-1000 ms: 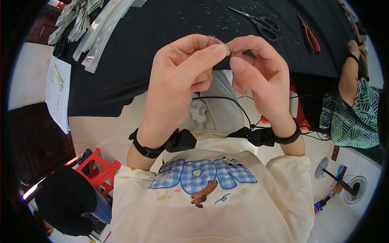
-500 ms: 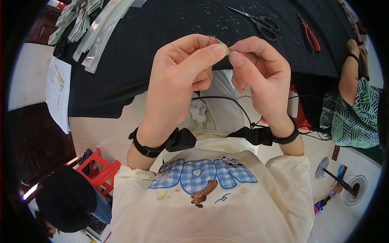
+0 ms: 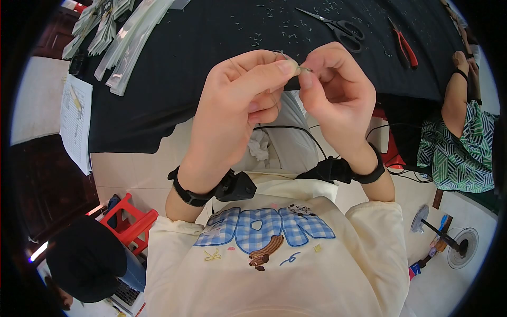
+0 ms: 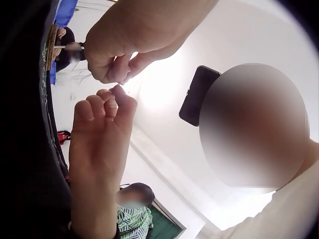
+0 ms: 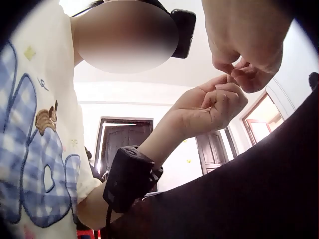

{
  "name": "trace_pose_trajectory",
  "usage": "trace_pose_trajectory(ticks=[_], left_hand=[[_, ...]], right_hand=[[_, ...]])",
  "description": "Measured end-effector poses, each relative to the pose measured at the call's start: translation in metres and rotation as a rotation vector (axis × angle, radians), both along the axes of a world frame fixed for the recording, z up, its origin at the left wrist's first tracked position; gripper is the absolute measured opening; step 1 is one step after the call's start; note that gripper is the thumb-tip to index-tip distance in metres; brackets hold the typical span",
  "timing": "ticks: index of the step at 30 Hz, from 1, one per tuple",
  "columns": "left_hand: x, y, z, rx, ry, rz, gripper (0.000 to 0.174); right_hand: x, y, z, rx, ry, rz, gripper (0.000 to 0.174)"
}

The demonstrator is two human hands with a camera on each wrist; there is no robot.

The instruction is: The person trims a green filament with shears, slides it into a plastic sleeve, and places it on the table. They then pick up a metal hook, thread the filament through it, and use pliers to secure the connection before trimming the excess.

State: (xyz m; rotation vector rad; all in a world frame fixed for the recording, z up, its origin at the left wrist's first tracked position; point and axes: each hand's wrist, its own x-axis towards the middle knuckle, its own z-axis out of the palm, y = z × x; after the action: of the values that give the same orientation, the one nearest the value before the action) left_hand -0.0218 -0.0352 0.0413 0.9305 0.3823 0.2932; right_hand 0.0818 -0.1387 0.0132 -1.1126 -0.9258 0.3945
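In the head view a small thin greenish piece (image 3: 303, 68) is held between both hands, above the near part of the black cloth. The left hand (image 3: 232, 100) pinches it between thumb and forefinger, and a thin strand loops over its curled fingers. The right hand (image 3: 340, 90) has thumb and forefinger at the piece's other end, the rest of its fingers curled. Both hands meet at the fingertips in the left wrist view, the left hand (image 4: 144, 30) above the right hand (image 4: 99, 144). What exactly the piece is, I cannot tell.
Black scissors (image 3: 338, 29) and red-handled pliers (image 3: 404, 45) lie on the black cloth (image 3: 222, 26), with scattered green clippings around. Clear plastic strips (image 3: 134, 42) lie at the left, near a written sheet (image 3: 76, 121). Another person's arm (image 3: 455, 100) is at the right edge.
The right hand has shifted and turned slightly, its forefinger raised higher, and more of the small piece shows between the fingertips. The left hand's lower fingers have moved slightly.
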Motion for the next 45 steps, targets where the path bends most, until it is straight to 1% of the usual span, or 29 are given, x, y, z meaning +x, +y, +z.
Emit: trace_pose_trajectory(ticks=[1, 3, 4, 6, 7, 9, 10, 12, 20, 22, 24, 28, 32, 36, 40, 42, 43, 45], left_hand=[[0.000, 0.001, 0.000, -0.045, 0.005, -0.004, 0.016], [0.000, 0.002, -0.001, -0.075, -0.003, -0.033, 0.016], [0.000, 0.003, -0.001, -0.106, -0.012, -0.062, 0.016], [0.000, 0.005, -0.002, -0.134, -0.016, -0.090, 0.015], [0.000, 0.006, -0.002, -0.161, -0.020, -0.118, 0.015], [0.000, 0.006, -0.002, -0.177, -0.022, -0.128, 0.015], [0.000, 0.007, -0.002, -0.193, -0.024, -0.137, 0.014], [0.000, 0.007, -0.004, -0.213, -0.035, -0.146, 0.013], [0.002, 0.003, -0.005, -0.254, -0.067, -0.121, 0.014], [0.002, 0.002, -0.002, -0.211, -0.034, -0.079, 0.015], [0.002, 0.003, -0.004, -0.196, -0.039, -0.070, 0.015], [0.002, 0.002, -0.004, -0.157, -0.038, -0.043, 0.014], [0.002, 0.002, -0.005, -0.175, -0.052, -0.057, 0.013], [0.002, 0.002, -0.006, -0.118, -0.033, -0.045, 0.013], [0.002, 0.000, -0.005, -0.114, -0.021, -0.036, 0.014], [0.002, 0.000, -0.004, -0.120, -0.015, -0.032, 0.014], [0.002, 0.000, -0.004, -0.126, -0.008, -0.027, 0.014], [0.002, 0.000, -0.005, -0.128, -0.008, -0.030, 0.013]], right_hand=[[0.002, 0.001, -0.001, 0.000, 0.000, 0.000, 0.011], [0.005, 0.002, -0.001, 0.018, -0.177, -0.048, 0.011], [0.006, 0.002, -0.002, 0.018, -0.176, -0.048, 0.011], [0.008, 0.002, -0.002, 0.011, -0.281, -0.085, 0.012], [0.009, 0.002, -0.003, 0.011, -0.280, -0.085, 0.012], [0.011, 0.002, -0.004, 0.026, -0.370, -0.122, 0.013], [0.012, 0.002, -0.004, 0.026, -0.370, -0.123, 0.013], [0.014, 0.002, -0.005, 0.038, -0.501, -0.190, 0.015], [0.012, 0.004, -0.009, 0.018, -0.509, -0.245, 0.015], [0.010, 0.003, -0.009, 0.017, -0.507, -0.238, 0.014], [0.008, 0.001, -0.006, 0.001, -0.285, -0.149, 0.013], [0.006, 0.000, -0.003, -0.001, -0.239, -0.106, 0.012], [0.004, 0.000, -0.003, -0.022, -0.090, -0.047, 0.012], [0.002, 0.000, 0.001, -0.048, 0.043, -0.004, 0.010], [0.004, -0.001, 0.002, -0.084, 0.070, 0.036, 0.010], [0.006, 0.001, 0.001, -0.080, -0.014, 0.022, 0.009], [0.007, 0.002, 0.001, -0.080, -0.014, 0.022, 0.009], [0.009, 0.003, 0.000, -0.077, -0.114, -0.003, 0.009]])
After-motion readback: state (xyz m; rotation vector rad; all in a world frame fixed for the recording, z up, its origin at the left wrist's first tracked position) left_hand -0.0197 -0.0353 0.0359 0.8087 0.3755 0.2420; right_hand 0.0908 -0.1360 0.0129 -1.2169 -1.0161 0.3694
